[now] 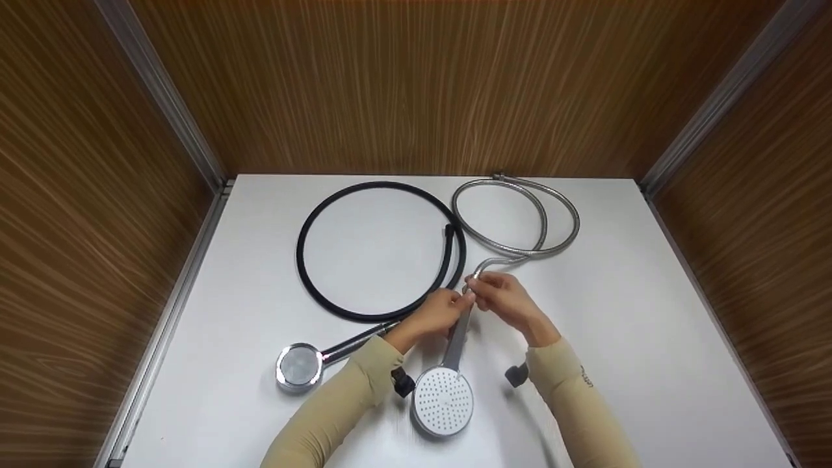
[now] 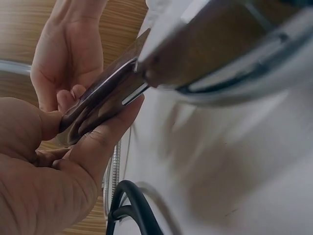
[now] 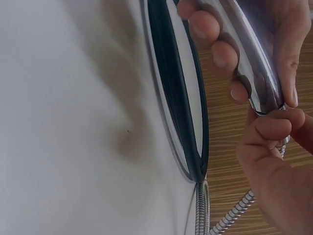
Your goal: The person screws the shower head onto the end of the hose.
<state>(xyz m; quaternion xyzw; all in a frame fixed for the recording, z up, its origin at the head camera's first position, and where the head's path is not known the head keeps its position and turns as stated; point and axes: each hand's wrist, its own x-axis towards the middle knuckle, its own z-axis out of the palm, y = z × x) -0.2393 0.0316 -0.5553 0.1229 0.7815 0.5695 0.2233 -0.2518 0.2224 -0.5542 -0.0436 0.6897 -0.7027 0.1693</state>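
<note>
My left hand [image 1: 437, 312] grips the chrome handle of a shower head [image 1: 444, 402], whose white perforated face points up in the head view. Curled fingers of that hand wrap the handle [image 3: 257, 58] in the right wrist view. At the handle's end, my right hand [image 1: 510, 302] pinches the end of a silver metal shower hose [image 1: 494, 261]. The right thumb and fingers cover most of that joint, so I cannot tell whether it is threaded on. In the left wrist view the shower head's handle [image 2: 105, 98] lies between the left thumb and fingers.
A second, round chrome shower head [image 1: 299, 367] lies at the left, its dark handle running toward the left forearm. A black hose [image 1: 300, 250] is coiled behind it on the white table [image 1: 227, 312]. The metal hose loops at the back right. Wood-grain panels [image 1: 403, 84] enclose the table.
</note>
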